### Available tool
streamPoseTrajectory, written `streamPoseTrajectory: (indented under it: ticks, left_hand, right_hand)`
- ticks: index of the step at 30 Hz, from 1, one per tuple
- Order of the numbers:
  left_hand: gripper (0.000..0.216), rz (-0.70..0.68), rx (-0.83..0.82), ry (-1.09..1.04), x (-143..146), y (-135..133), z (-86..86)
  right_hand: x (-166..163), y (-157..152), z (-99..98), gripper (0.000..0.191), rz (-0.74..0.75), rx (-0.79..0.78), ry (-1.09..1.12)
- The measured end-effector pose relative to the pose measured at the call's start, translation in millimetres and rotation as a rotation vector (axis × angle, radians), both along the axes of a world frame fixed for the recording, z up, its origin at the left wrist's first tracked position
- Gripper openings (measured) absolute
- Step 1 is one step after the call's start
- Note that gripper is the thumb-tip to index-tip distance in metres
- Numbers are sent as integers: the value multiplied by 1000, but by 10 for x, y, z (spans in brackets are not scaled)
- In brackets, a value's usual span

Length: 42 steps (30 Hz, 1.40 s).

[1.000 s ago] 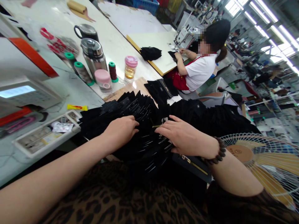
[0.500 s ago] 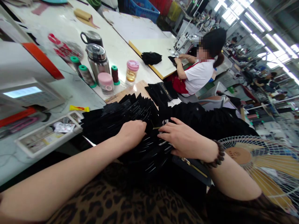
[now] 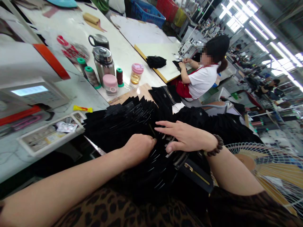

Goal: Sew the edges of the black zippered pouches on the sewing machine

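My left hand (image 3: 139, 147) is closed, its fingertips pressed into a thick row of black fabric pieces (image 3: 118, 119) and pinching one of them. Over the same pieces lies my right hand (image 3: 187, 137), fingers spread and thumb apart, with no piece clearly gripped. Between and below the hands, many thin pale edges and short metallic strips show among the pieces. Just under my right wrist is a black panel with a gold zipper (image 3: 196, 173). What lies beneath my right palm is hidden.
A long tray of small parts (image 3: 52, 134) stands left, near a machine with a lit display (image 3: 29, 90). Thread spools (image 3: 92, 76), a steel flask (image 3: 103, 64) and a pink-lidded cup (image 3: 136, 74) stand ahead. A fan (image 3: 262, 167) is close right. A co-worker (image 3: 203, 77) sews beyond.
My left hand has moved slightly right and down over the pieces, still closed. My right hand's fingers have straightened and spread. The camera view has shifted a little.
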State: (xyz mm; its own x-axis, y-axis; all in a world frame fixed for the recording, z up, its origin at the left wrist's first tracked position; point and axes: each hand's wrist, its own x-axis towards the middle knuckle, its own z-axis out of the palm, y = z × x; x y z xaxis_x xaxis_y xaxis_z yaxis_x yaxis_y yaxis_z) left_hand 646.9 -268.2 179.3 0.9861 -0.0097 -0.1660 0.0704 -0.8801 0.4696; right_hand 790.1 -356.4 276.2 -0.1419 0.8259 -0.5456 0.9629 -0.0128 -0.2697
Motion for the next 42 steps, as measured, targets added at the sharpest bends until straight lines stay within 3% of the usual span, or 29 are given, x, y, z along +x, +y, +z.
streamPoseTrajectory:
  ticks: [4, 7, 10, 13, 19, 24, 26, 30, 33, 38, 42]
  left_hand:
    - [23, 38, -59, 27, -24, 56, 25]
    - [26, 241, -64, -15, -74, 206, 11]
    - [25, 395, 42, 42, -108, 334, -45]
    - [23, 337, 33, 142, -97, 344, -102]
    - [23, 165, -10, 19, -77, 186, -107]
    - [22, 18, 7, -69, -132, 116, -73]
    - [23, 63, 18, -90, -156, 161, -57]
    - [21, 336, 176, -167, -164, 379, -41]
    - [14, 309, 236, -177, -133, 509, -48]
    - [11, 216, 35, -229, -155, 429, -64]
    - [17, 95, -101, -306, -236, 235, -62]
  right_hand:
    - [-32, 66, -31, 69, 6, -80, -69]
    - [-55, 89, -11, 67, 27, -95, -121]
    - [-88, 103, 1, 65, 27, -84, -159]
    - [-136, 124, -12, 62, 18, -80, -198]
    - [-227, 131, -40, 52, -24, 51, -325]
    - [-224, 107, -55, 48, 60, 65, -202]
    - [-209, 92, -62, 49, 35, 31, -167]
    - [-182, 62, -74, 52, -9, 40, -134]
    - [-168, 54, -75, 52, -9, 46, -119]
    - [-149, 40, -67, 53, -101, 71, -84]
    - [-140, 41, -88, 70, -171, 84, -50]
